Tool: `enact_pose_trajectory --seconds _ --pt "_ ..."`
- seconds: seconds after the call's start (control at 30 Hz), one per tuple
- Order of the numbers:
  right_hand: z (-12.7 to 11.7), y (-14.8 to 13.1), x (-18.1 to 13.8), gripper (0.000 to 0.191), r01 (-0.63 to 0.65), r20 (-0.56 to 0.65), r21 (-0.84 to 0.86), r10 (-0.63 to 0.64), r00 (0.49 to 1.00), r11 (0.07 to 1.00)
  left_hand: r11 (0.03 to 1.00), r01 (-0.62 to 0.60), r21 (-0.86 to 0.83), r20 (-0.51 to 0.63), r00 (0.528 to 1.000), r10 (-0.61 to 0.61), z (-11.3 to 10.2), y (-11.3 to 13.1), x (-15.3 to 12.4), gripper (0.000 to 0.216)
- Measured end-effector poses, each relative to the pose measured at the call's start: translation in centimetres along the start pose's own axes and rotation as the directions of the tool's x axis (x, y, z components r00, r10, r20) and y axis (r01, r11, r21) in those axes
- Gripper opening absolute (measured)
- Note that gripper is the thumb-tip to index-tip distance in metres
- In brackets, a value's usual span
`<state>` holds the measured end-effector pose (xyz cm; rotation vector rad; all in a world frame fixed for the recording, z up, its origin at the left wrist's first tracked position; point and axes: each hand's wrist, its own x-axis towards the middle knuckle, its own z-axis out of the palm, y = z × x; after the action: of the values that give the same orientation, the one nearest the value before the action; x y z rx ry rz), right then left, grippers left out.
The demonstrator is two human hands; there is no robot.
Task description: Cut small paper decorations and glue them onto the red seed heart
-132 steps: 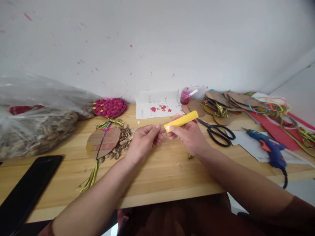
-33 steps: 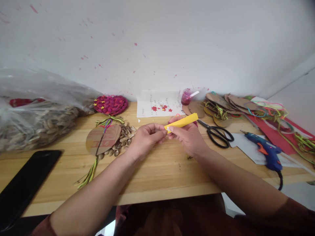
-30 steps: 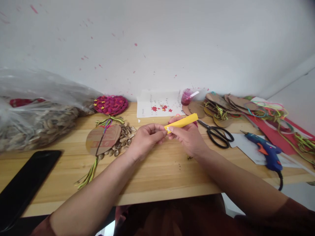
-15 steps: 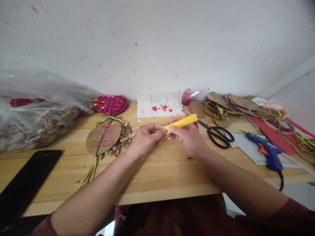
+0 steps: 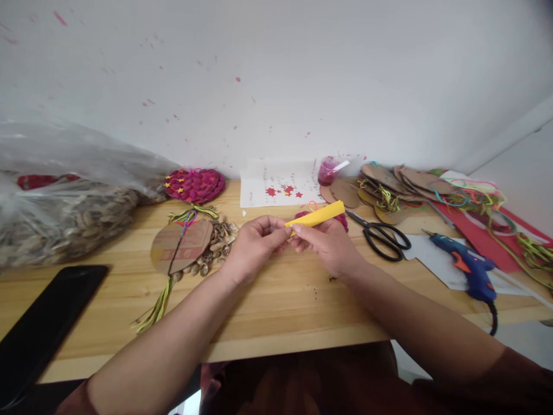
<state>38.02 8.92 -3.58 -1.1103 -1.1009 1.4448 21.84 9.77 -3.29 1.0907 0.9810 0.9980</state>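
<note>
Small shift only: right hand (image 5: 326,245) sits a touch further left than a few seconds back, and the white star patch at the near end of the yellow strip (image 5: 319,214) no longer shows. It's covered by fingertips or peeled off; too small to tell which.

Right grip: clenched on the strip, thumb on top, far end angled up and right, clear of the desk (image 5: 276,300). Left hand (image 5: 254,242): thumb and forefinger pinched shut on the strip's near tip, touching the right fingertips.

Work is concentrated at that tip, so the fine handling there looks to be under way, not finished.

Nearby:
- scissors (image 5: 382,236) just right of the right hand
- glue gun (image 5: 464,262) further right
- cardboard disc (image 5: 181,245) with shells (image 5: 218,239) left of the left hand
</note>
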Motion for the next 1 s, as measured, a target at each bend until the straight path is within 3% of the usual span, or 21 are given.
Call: enact_pose_trajectory --seconds 0.57,1.0 --pt "0.1 0.1 0.1 0.016 0.127 -0.097 0.067 -0.12 0.988 0.99 1.0 -0.009 0.016 -0.024 1.0 0.009 -0.1 -0.2 0.1 0.028" --pt "-1.3 -0.5 0.7 0.021 0.078 -0.167 0.097 -0.061 0.984 0.992 0.999 -0.052 -0.011 -0.038 0.998 0.051 -0.2 0.1 0.2 0.027"
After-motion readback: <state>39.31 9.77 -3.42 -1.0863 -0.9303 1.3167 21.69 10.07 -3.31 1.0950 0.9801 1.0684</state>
